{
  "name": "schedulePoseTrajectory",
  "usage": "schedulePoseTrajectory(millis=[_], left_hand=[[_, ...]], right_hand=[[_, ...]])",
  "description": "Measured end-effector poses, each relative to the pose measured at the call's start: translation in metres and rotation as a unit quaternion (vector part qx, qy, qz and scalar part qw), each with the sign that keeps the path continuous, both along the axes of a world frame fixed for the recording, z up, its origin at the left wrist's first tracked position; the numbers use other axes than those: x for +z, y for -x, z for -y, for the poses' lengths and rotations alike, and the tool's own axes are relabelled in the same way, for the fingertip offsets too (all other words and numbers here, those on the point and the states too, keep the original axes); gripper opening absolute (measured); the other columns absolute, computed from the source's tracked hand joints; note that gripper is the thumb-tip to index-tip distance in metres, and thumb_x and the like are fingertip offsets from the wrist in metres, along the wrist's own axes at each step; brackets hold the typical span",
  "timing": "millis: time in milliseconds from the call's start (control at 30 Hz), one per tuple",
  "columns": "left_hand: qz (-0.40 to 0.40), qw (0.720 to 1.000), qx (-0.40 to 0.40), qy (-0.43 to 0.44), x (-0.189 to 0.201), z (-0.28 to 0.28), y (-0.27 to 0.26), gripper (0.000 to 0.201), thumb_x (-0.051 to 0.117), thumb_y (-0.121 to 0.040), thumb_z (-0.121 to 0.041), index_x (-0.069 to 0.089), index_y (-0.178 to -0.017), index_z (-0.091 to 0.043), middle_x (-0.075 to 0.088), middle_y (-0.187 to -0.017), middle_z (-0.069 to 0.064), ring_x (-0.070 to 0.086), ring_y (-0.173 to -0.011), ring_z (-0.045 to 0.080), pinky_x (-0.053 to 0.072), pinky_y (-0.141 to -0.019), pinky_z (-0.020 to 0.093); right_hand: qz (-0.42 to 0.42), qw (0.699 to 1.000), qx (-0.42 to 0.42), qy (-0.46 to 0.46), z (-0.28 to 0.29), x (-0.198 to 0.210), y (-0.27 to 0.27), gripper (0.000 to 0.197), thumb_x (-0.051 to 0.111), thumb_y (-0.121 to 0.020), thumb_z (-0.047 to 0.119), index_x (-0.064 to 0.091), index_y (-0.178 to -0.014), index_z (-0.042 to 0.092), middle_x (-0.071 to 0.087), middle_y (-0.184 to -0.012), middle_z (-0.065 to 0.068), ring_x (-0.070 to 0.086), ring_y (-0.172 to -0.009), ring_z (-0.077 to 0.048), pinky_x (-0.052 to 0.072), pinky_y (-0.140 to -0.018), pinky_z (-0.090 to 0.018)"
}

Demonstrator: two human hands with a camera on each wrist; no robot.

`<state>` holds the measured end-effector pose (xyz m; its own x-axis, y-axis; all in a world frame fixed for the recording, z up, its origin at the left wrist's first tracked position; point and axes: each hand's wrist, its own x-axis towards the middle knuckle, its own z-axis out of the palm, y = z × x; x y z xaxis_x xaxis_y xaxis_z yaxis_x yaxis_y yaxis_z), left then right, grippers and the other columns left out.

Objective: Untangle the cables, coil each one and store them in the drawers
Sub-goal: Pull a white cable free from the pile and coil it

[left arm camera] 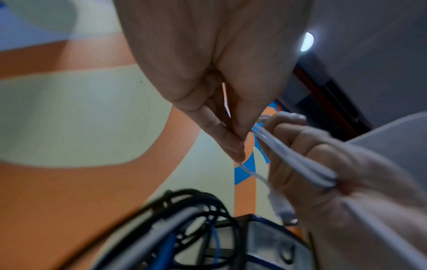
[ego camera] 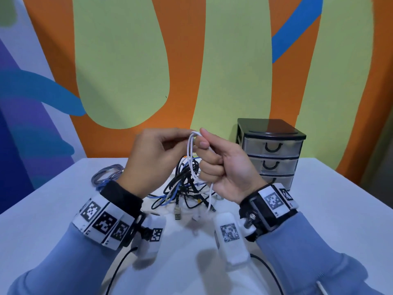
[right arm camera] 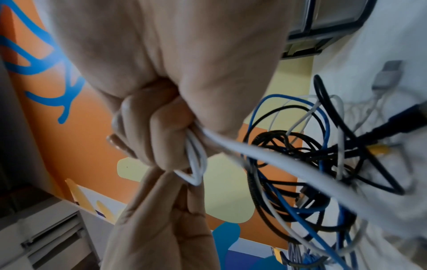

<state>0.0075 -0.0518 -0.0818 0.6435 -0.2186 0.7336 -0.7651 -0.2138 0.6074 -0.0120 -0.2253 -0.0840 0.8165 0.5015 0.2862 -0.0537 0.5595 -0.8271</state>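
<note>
the white surface [ego camera: 319, 209] spreads out in front of you, painted wall of orange, green and blue behind it. back right, against that wall, sits the drawer unit [ego camera: 271, 150], black frame, three clear drawers, all pushed in as far as the head view shows. dead centre lies the cable tangle [ego camera: 185, 188], black, blue and white strands knotted over each other, a usb plug [ego camera: 178, 214] poking out toward you at its near edge. it sits right under your hands, between you and the wall. off to the left, apart from the mess, there's a grey coiled cable [ego camera: 107, 174] lying flat on the surface.

now your hands, both raised above the tangle, wrists close together. your right hand [ego camera: 221, 165] is balled into a fist around several loops of the white cable [ego camera: 191, 154], thumb laid over the top, and one strand trails down from the fist into the pile. your left hand [ego camera: 153, 158] comes in from the side, thumb and fingertips [left arm camera: 231, 146] pinching the top bend of those same white loops, just beside your right thumb. the two hands are almost touching at the loop. the white cable is off the surface up top, its tail down in the tangle.
</note>
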Motion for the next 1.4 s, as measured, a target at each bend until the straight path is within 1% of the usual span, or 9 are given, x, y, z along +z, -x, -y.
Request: schedulePoseTrajectory(millis=[133,267,467,600,700,867,967,1133,1400], left_hand=[[-0.17,0.971,-0.116,0.121,0.002,0.008,0.007,0.034,0.057,-0.1,0.009,0.071,-0.127,-0.007,0.082,-0.105,0.011,0.078,-0.095,0.021,0.062,-0.087,0.03],[-0.138,0.985,-0.078,0.072,-0.003,0.01,0.007,0.044,0.079,-0.089,0.004,0.072,-0.128,-0.013,0.081,-0.098,0.016,0.076,-0.09,0.026,0.062,-0.095,0.041],[-0.16,0.98,-0.085,0.086,-0.005,0.01,0.007,0.055,0.074,-0.083,0.016,0.075,-0.123,-0.021,0.076,-0.086,0.019,0.067,-0.081,0.025,0.057,-0.086,0.038],[-0.097,0.992,-0.054,0.058,-0.009,0.017,0.012,0.046,0.081,-0.082,0.008,0.08,-0.115,-0.024,0.073,-0.086,0.013,0.06,-0.08,0.034,0.057,-0.084,0.038],[-0.02,1.0,-0.004,0.02,-0.013,0.021,0.011,0.03,0.084,-0.087,-0.005,0.084,-0.106,-0.029,0.073,-0.097,0.004,0.06,-0.086,0.033,0.057,-0.086,0.044],[-0.024,0.989,0.034,0.144,0.004,0.009,0.008,0.007,0.078,-0.095,-0.016,0.081,-0.101,-0.013,0.07,-0.083,0.01,0.059,-0.07,0.025,0.054,-0.066,0.034],[-0.127,0.976,-0.023,0.174,0.015,-0.007,0.009,0.007,0.073,-0.097,-0.007,0.078,-0.101,-0.006,0.077,-0.083,0.011,0.069,-0.07,0.021,0.058,-0.068,0.026],[-0.138,0.986,-0.003,0.089,0.02,-0.017,0.009,0.004,0.073,-0.096,-0.004,0.076,-0.093,-0.004,0.077,-0.076,0.016,0.069,-0.067,0.027,0.061,-0.075,0.038],[0.127,0.971,0.171,-0.111,0.007,-0.013,0.002,0.006,0.08,-0.092,-0.028,0.083,-0.096,-0.031,0.067,-0.098,-0.006,0.064,-0.09,0.015,0.051,-0.083,0.035]], right_hand=[[0.018,0.996,-0.087,-0.02,0.0,-0.002,-0.008,0.036,0.042,-0.111,0.034,0.052,-0.08,0.017,0.02,-0.048,0.011,0.012,-0.035,-0.003,0.014,-0.034,-0.016],[0.023,0.978,-0.206,0.0,0.001,-0.006,-0.014,0.033,0.051,-0.11,0.031,0.056,-0.082,0.014,0.021,-0.048,0.009,0.015,-0.036,-0.003,0.015,-0.036,-0.018],[0.047,0.948,-0.301,0.092,0.0,-0.014,-0.017,0.035,0.061,-0.105,0.035,0.065,-0.079,0.013,0.025,-0.054,0.006,0.019,-0.043,-0.007,0.018,-0.043,-0.02],[0.061,0.933,-0.325,0.144,-0.006,-0.019,-0.02,0.043,0.053,-0.109,0.037,0.064,-0.09,-0.001,0.055,-0.063,-0.004,0.045,-0.047,-0.013,0.029,-0.044,-0.021],[0.06,0.922,-0.353,0.146,-0.005,-0.017,-0.022,0.047,0.053,-0.109,0.036,0.069,-0.105,-0.008,0.043,-0.067,-0.01,0.039,-0.05,-0.015,0.03,-0.045,-0.022],[0.107,0.876,-0.434,0.178,0.002,-0.019,-0.024,0.052,0.054,-0.108,0.04,0.046,-0.059,0.025,0.025,-0.052,0.004,0.022,-0.048,-0.018,0.018,-0.05,-0.029],[0.062,0.898,-0.424,0.103,0.006,-0.018,-0.027,0.045,0.053,-0.109,0.034,0.043,-0.067,0.02,0.025,-0.053,0.006,0.02,-0.044,-0.013,0.017,-0.045,-0.025],[0.021,0.938,-0.347,-0.023,0.008,-0.005,-0.02,0.037,0.051,-0.11,0.029,0.047,-0.075,0.018,0.024,-0.055,0.008,0.014,-0.041,-0.005,0.014,-0.037,-0.018],[-0.028,0.973,-0.171,-0.151,0.005,0.011,-0.005,0.038,0.046,-0.11,0.036,0.048,-0.077,0.017,0.02,-0.055,0.008,0.02,-0.034,-0.005,0.018,-0.032,-0.018]])
